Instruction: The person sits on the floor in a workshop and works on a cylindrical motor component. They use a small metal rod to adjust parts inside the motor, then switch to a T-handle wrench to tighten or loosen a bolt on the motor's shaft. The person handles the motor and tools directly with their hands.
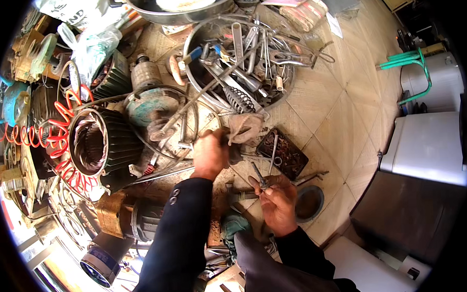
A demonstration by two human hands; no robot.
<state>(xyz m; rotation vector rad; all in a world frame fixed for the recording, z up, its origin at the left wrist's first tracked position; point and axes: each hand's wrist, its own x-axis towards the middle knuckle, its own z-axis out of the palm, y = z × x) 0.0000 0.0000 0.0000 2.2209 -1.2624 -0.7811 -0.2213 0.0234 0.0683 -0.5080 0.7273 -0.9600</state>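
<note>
My right hand (279, 202) pinches a thin, dark metal bolt-like rod (258, 172) between thumb and fingers, its tip pointing up and to the left. A wider collar or nut shows on it by the fingertips. My left hand (210, 153) reaches over the floor beside a dirty, crumpled tan rag (245, 127); its fingers are partly hidden and blurred, so I cannot tell their grip. Just beyond my right hand sits a dark rectangular tray (291, 159) of small parts, with a wrench (274, 152) lying across it. A round dark dish (309, 202) stands to the right.
A large round metal basin (192, 78) of wrenches and hand tools lies ahead. Left are a finned motor housing (121, 145), a red coiled hose (63, 136) and a greenish metal flange (152, 105). White box-like units (424, 147) and a green tubular frame (421, 70) stand at right.
</note>
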